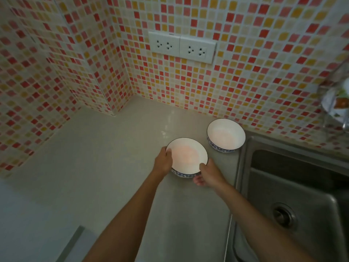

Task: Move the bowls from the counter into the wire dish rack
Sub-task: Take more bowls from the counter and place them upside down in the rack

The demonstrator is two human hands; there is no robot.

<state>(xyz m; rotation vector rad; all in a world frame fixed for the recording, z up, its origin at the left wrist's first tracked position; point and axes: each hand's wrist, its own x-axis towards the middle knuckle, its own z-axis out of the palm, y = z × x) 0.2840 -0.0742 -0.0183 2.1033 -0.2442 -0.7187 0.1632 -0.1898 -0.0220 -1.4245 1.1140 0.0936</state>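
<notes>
White bowl [187,157] between both hands' grip.

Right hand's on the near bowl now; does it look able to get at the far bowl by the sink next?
Probably yes. The far bowl stands apart on the counter just beyond the right hand, nothing between them, but that hand grips the near bowl with the left hand.

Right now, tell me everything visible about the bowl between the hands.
The near bowl is round, glossy white inside, empty, with a thin dark rim and blue pattern on its outer wall; it looks ceramic. It sits upright on the grey counter, left of the sink. The left hand and right hand grip opposite rim sides.
</notes>
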